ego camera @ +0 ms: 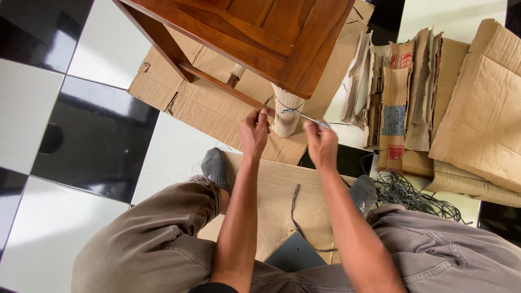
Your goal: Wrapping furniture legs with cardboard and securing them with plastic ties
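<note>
knees on cardboard sheet (277,187) | both grips pinch string (304,115) round wrapped chair leg (286,114) | cardboard stack (404,97) right

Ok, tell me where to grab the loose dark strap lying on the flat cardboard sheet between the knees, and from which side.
Probably grip the loose dark strap at its upper free end, coming straight down from above. It lies flat on the flat cardboard sheet in the open gap between both forearms, while its lower stretch runs toward the dark flat piece near the lap, harder to pinch. Both the left hand and right hand are busy with the tie.
</note>
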